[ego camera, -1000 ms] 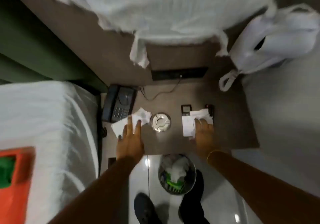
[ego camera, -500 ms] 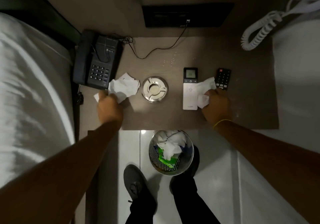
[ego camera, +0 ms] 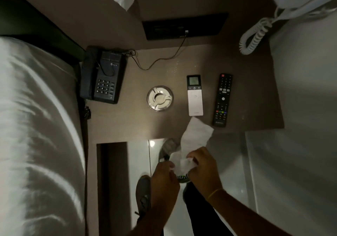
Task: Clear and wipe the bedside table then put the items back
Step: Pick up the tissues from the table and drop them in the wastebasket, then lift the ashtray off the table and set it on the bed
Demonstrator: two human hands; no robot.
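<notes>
Two hands are held together below the near edge of the bedside surface [ego camera: 127,124], above the floor. The left hand [ego camera: 164,179] and the right hand [ego camera: 202,168] are both closed on crumpled white tissue paper [ego camera: 193,140]; one flat portion of it stands up from the right hand and overlaps the near edge of the surface in this view. A yellow band [ego camera: 215,193] sits on the right wrist.

Four items remain on the surface. A dark telephone [ego camera: 104,77] occupies the far left corner, its thin cord [ego camera: 158,60] running to a dark wall panel [ego camera: 184,25]. A round metal ashtray [ego camera: 160,98] lies near the centre. Right of it lies a white remote with a small screen [ego camera: 194,95], and just beside that, not touching, a black remote control [ego camera: 222,99]. Both remotes lie lengthwise, pointing toward the wall.

A wastebasket [ego camera: 167,150] stands on the floor beneath the hands, mostly hidden by them and the tissue; its contents cannot be determined. A grey shoe [ego camera: 143,195] is visible on the floor left of the hands.

White bedding [ego camera: 36,126] borders the surface on the left. A second white bed [ego camera: 306,89] borders it on the right, with a white coiled cord [ego camera: 255,36] hanging over the far right corner.
</notes>
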